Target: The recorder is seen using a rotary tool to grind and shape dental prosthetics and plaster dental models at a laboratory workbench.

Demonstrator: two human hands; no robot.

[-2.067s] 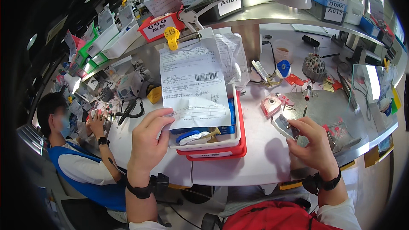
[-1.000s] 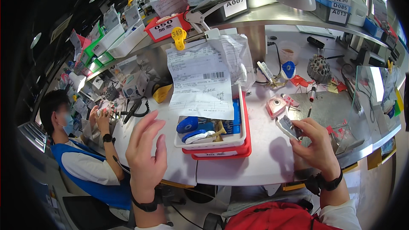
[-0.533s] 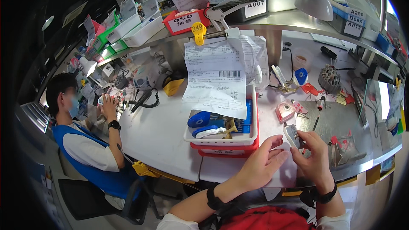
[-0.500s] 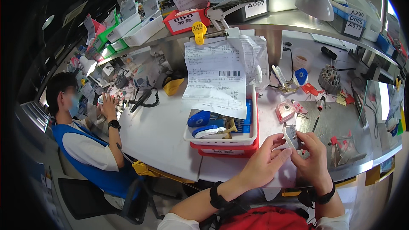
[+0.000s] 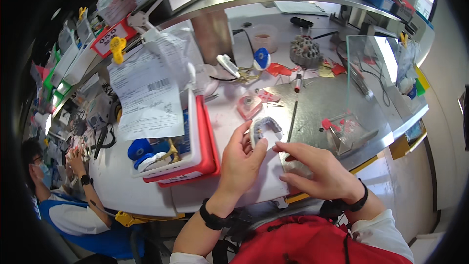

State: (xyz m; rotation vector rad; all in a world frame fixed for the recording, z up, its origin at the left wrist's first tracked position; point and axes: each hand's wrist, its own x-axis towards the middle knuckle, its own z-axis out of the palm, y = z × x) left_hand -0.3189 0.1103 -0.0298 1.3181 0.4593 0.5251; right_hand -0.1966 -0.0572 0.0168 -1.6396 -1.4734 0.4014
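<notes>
A horseshoe-shaped dental model (image 5: 255,134), white at the outer side and grey along its arch, is gripped by my left hand (image 5: 240,159) with the thumb in front and the fingers behind. My right hand (image 5: 320,170) is beside it on the right, fingers apart and nothing held. Its index fingertip comes close to the model; whether they touch I cannot tell. Just behind the model, a pink-and-clear block-like piece (image 5: 249,106) lies on the white bench top. To the right is a metal plate (image 5: 317,103) on the bench.
A white tray (image 5: 198,139) on a red one (image 5: 211,134) stands left, with blue-and-white dental pieces and clipped papers (image 5: 146,90). Behind are a round bur holder (image 5: 305,51), a plastic cup (image 5: 264,37) and a red-and-black pen-like tool (image 5: 298,83). A glass pane (image 5: 364,68) rises right. A co-worker (image 5: 68,210) sits far left.
The view has turned to the right. My right hand has let go of the dental model and moved off to the right; my left hand now holds it alone, with the arch tilted into view.
</notes>
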